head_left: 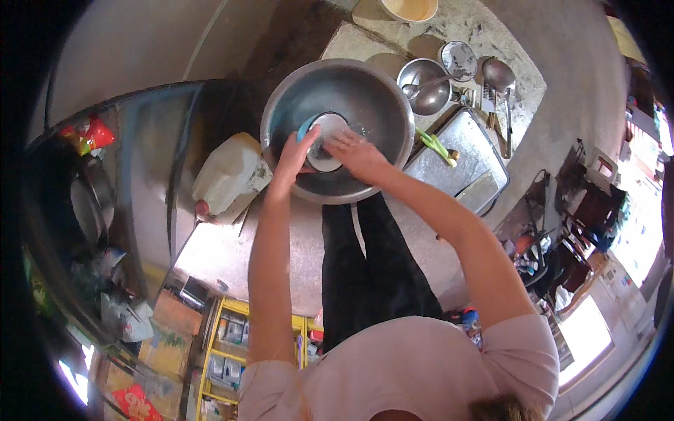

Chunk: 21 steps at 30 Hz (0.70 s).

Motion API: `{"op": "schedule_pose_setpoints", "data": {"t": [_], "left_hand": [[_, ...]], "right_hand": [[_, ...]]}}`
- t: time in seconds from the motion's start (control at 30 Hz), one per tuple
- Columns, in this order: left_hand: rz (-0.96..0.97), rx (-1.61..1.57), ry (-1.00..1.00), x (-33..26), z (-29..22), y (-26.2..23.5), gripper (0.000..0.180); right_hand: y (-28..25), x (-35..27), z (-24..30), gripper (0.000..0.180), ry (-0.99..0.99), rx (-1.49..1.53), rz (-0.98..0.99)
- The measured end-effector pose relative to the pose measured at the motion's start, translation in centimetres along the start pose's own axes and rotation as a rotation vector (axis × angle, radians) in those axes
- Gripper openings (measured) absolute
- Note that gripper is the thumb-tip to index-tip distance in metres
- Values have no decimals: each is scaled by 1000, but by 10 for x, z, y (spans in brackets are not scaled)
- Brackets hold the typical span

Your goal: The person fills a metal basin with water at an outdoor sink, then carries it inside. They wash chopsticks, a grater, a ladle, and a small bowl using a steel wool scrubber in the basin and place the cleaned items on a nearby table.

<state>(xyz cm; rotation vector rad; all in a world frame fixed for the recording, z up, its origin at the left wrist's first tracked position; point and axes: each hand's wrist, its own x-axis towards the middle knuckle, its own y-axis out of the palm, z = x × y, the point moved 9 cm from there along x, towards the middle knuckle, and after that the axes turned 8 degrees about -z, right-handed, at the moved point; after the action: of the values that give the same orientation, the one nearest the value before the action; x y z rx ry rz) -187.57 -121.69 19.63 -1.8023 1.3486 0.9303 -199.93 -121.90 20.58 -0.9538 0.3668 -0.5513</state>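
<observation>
A wide steel basin (385, 105) stands in front of me. Inside it is a round, whitish cup or small bowl (327, 123) with a dark rim and a blue piece at its left side. My left hand (298, 156) grips that side, thumb at the rim. Over the opening lies my right hand (354, 154), fingers stretched out and partly inside; their tips are hard to make out. I cannot tell whether the cup touches the basin's bottom.
Right of the basin are a metal tray (463, 158) with green onion stalks (437, 146), a steel bowl (428, 88), and a ladle (498, 74). A large white plastic jug (228, 175) lies at the left. A yellow shelf (217, 351) stands lower left.
</observation>
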Motion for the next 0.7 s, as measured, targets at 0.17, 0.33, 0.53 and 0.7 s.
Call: {"op": "schedule_pose_setpoints", "data": {"t": [0.17, 0.33, 0.53, 0.7], "left_hand": [[-327, 59, 488, 13, 17, -7, 77], [-372, 103, 490, 0, 3, 3, 63], [-74, 106, 139, 31, 17, 6, 55], [-56, 100, 58, 20, 20, 10, 61]], "right_hand": [[-8, 0, 15, 54, 213, 242, -60], [-2, 0, 19, 57, 233, 358, -1], [-40, -2, 7, 62, 38, -71, 19], [-6, -19, 7, 68, 89, 25, 99]]}}
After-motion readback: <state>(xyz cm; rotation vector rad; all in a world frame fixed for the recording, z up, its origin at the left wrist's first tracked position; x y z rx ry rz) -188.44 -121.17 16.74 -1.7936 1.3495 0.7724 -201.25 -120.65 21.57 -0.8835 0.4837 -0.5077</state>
